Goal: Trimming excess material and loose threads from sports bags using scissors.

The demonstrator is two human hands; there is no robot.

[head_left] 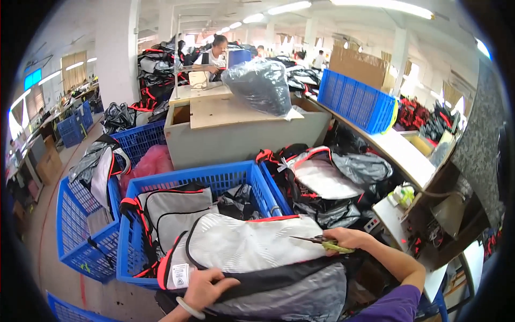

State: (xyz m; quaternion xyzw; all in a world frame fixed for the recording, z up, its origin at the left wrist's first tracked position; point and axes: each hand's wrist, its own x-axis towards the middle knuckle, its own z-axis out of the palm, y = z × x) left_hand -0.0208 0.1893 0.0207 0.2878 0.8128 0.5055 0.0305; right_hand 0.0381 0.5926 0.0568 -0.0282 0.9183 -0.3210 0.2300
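A half-sewn bag [252, 244] lies in front of me, with a pale grey patterned panel, black piping and red edging. My left hand [204, 288] grips its near left edge beside a white label [181, 276]; the thumb rests on the black side strip, and some fingertips are hidden. My right hand [346, 240] is closed around a pair of scissors [333, 246] with yellow-green handles. Their dark blades point left, just over the panel's right end. Below the black strip, the bag's dark grey shiny side [289, 298] hangs toward me.
Behind the bag, a blue crate [198, 174] holds more grey bag pieces. Another blue crate [88, 236] stands left. Bags [327, 174] pile up at the right. Beyond are a grey-sided table [241, 142] with a plastic-wrapped bundle [260, 86] and a person [214, 53] at work.
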